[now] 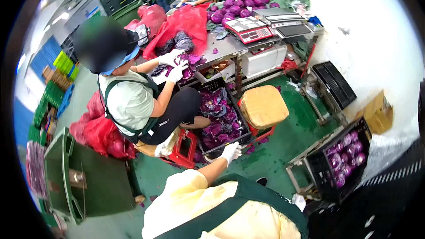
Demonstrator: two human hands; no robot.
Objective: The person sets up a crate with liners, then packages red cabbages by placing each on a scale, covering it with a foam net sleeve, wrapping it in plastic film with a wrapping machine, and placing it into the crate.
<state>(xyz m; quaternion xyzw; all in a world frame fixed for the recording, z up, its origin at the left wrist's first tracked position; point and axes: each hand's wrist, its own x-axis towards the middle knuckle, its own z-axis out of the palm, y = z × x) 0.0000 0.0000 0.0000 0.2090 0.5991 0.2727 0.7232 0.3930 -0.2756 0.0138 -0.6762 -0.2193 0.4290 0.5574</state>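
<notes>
My left hand [231, 152], in a white glove, is at the near edge of a black crate [245, 132] holding loose purple cabbage leaves [217, 110]. Its fingers look spread, with nothing visible in them; contact with the rim is unclear. My right hand [299, 201], a small white shape beside my apron, is low at the right; its fingers cannot be made out. Across the crate, a seated co-worker [128, 99] in white gloves handles purple leaves [190, 64] at the table edge.
A padded stool [264, 106] stands right of the leaf crate. Scales [249, 29] and a cabbage pile [239, 4] are on the metal table [221, 48]. Another black crate [316, 168] holds wrapped cabbages at right. A green bin [102, 177] and red bags [104, 135] stand left.
</notes>
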